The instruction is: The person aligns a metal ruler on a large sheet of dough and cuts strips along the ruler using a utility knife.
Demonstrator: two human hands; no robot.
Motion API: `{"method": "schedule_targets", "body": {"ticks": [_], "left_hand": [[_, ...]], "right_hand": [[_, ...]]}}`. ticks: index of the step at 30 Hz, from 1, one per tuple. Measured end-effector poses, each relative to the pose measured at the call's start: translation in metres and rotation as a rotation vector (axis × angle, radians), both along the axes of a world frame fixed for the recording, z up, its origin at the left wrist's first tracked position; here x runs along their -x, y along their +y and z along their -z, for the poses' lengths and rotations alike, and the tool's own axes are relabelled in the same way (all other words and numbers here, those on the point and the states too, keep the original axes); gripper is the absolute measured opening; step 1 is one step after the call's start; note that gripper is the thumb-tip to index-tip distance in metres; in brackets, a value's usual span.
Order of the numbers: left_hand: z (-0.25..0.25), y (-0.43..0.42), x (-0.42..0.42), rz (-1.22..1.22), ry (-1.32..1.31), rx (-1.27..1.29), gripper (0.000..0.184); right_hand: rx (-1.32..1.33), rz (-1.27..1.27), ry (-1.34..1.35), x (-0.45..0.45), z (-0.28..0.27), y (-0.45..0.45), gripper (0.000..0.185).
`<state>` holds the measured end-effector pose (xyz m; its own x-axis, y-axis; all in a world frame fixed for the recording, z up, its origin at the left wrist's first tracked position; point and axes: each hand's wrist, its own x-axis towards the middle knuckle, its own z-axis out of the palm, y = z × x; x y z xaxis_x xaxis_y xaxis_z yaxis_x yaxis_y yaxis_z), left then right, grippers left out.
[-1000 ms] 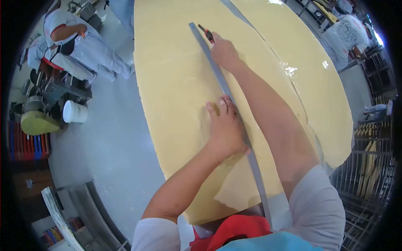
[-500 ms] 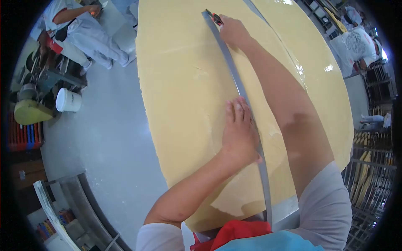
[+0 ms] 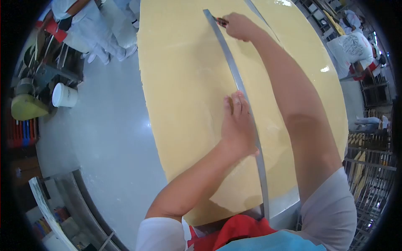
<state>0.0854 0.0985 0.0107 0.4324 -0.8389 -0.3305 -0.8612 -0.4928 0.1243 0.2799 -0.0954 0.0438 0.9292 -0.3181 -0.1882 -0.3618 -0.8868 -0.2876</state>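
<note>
A wide sheet of pale yellow dough (image 3: pixel 188 75) lies over the table, with a long metal ruler (image 3: pixel 231 67) running lengthwise across it. My left hand (image 3: pixel 238 127) presses on the ruler near its middle, fingers held close together along its edge and pointing away from me. Near the ruler's far end, my right hand (image 3: pixel 240 27) is closed round a small utility knife (image 3: pixel 220 21) with a dark and orange-red handle. The knife's tip meets the right edge of the ruler; the blade itself is too small to make out.
A long seam (image 3: pixel 264 21) divides the sheet at the far right. On the floor to the left stands a white bucket (image 3: pixel 65 95), near co-workers in white (image 3: pixel 94 29). Metal racks (image 3: pixel 368 180) line the right side, and another person in white (image 3: pixel 351 48) is at the far right.
My right hand has shifted slightly right and toward me, bringing the knife from the ruler's far tip to its right edge. My left hand stays on the ruler. The view has shifted slightly.
</note>
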Motion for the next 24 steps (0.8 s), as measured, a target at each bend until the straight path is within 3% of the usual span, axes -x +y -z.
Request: {"method": "schedule_targets", "body": {"ticks": [4, 11, 16, 19, 24], "left_hand": [[-0.01, -0.001, 0.006, 0.013, 0.01, -0.023, 0.131], [-0.006, -0.009, 0.011, -0.008, -0.092, -0.036, 0.129], [0.003, -0.017, 0.017, -0.028, -0.155, -0.096, 0.133], [-0.002, -0.028, 0.019, -0.009, -0.178, -0.138, 0.134], [0.003, -0.042, 0.011, 0.006, -0.149, -0.318, 0.116]], "right_hand": [[0.104, -0.179, -0.124, 0.064, 0.021, -0.008, 0.031], [-0.027, -0.038, -0.091, 0.239, 0.012, 0.045, 0.038], [-0.181, 0.08, 0.107, 0.383, -0.009, 0.093, 0.052], [-0.182, 0.119, 0.103, 0.465, 0.007, 0.112, 0.063], [-0.25, 0.182, 0.111, 0.59, 0.006, 0.155, 0.068]]}}
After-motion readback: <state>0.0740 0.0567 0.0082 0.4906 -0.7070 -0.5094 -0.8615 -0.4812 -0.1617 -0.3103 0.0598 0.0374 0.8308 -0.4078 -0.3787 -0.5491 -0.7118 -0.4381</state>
